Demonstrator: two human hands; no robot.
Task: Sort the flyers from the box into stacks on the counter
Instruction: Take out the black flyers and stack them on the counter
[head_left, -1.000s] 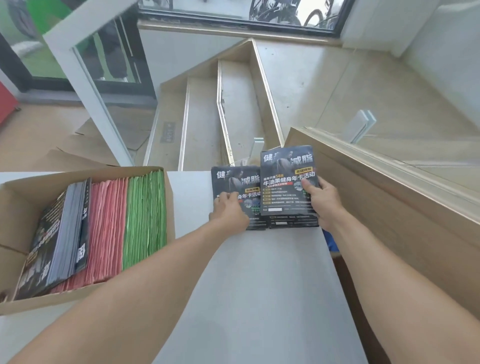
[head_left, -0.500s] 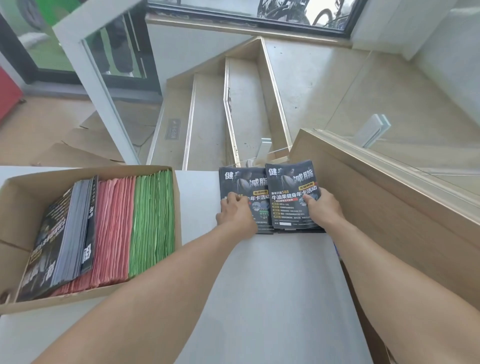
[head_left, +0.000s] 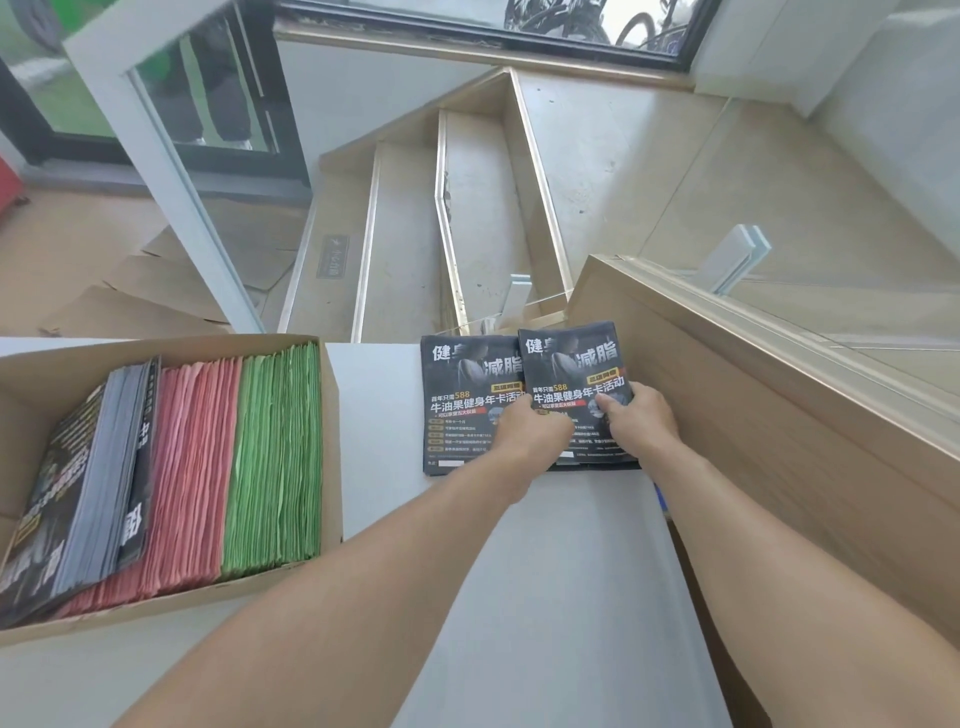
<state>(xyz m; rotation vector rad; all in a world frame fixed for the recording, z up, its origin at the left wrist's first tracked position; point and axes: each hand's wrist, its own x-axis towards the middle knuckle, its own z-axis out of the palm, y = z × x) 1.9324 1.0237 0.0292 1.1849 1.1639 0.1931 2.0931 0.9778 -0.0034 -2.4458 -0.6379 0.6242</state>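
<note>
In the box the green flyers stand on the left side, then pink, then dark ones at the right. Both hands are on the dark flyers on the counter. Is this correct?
The order is reversed. In the head view the green flyers stand at the right of the box, pink flyers in the middle, dark ones at the left. Both hands are on the counter flyers, as you say.
</note>
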